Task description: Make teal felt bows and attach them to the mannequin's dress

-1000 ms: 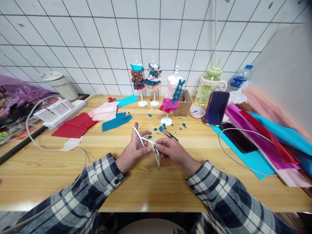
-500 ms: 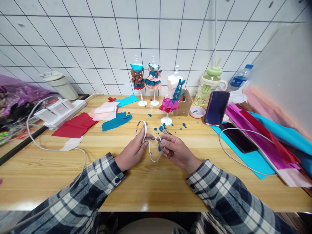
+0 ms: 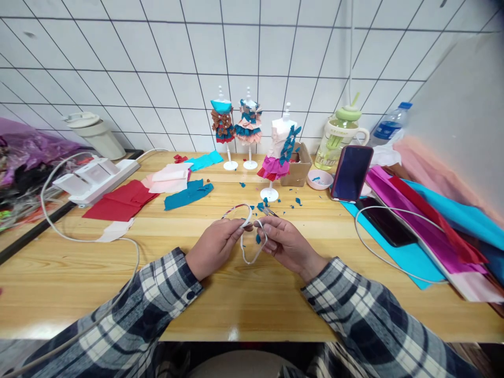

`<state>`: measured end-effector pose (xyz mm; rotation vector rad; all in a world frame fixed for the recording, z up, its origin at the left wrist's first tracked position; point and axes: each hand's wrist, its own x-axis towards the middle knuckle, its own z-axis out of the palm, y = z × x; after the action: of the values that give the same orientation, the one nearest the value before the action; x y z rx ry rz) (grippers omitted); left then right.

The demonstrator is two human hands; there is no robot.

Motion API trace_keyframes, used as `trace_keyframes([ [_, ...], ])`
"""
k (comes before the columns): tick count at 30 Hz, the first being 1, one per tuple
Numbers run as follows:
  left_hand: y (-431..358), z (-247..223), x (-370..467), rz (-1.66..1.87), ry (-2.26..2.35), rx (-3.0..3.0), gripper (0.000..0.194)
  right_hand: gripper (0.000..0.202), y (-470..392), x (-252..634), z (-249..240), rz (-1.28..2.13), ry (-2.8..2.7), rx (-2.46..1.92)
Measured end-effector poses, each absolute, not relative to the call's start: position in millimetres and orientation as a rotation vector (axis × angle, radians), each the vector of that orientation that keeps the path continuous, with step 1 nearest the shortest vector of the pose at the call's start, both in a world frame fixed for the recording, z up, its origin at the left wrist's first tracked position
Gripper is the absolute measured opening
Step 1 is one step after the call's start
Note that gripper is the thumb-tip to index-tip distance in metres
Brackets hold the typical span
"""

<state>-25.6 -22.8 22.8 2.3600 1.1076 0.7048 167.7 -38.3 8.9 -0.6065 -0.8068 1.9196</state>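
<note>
"So, how did the fingers stand on each side?"

"On the left hand they were closed in a pinch on the white band, thumb against forefinger. On the right hand they pinched it too, the other fingers loosely curled beneath."

"Where was the band, exactly?"

"Between the hands, above the bench. One loop hung below the fingertips, and another bent up and over beyond the left hand. The two sets of fingertips were near each other, with a slim gap between."

"What lay just beyond them?"

"Teal scraps and the small snips, partly hidden by the right hand. Past those stood the nearest dress stand, upright on its round foot."

"And room to move?"

"Bare wood ran from the hands down to the front edge, between the two sleeves. To the left a pale cable curved over the bench and along the left sleeve. To the right, well apart from the right hand, lay the black phone, on a bright blue sheet."

"The band's ends?"

"I couldn't tell where they were."
</note>
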Motion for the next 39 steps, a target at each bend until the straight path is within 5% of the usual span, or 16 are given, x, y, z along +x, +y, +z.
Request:
trace_keyframes([
  [9, -28.3, 20.5, -31.2, 0.746, 1.401, 2.543, 0.033, 0.022, -43.5, 161.9, 8.9, 2.013, -0.842, -0.634],
  [18, -29.8, 23.0, -28.7, 0.812, 1.203, 2.404, 0.038, 0.028, -45.1, 159.9, 11.5, 1.988, -0.868, -0.65],
  [27, -33.9, 17.0, -16.6, 0.989, 1.219, 1.784, 0.033, 0.027, -52.7, 143.2, -2.7, 1.938, -1.136, -0.752],
  [39, -40.1, 9.6, -8.8, 0.999, 0.696, 1.17, 0.072, 0.027, -48.5, 142.5, -0.9, 1.688, -1.074, -0.895],
])
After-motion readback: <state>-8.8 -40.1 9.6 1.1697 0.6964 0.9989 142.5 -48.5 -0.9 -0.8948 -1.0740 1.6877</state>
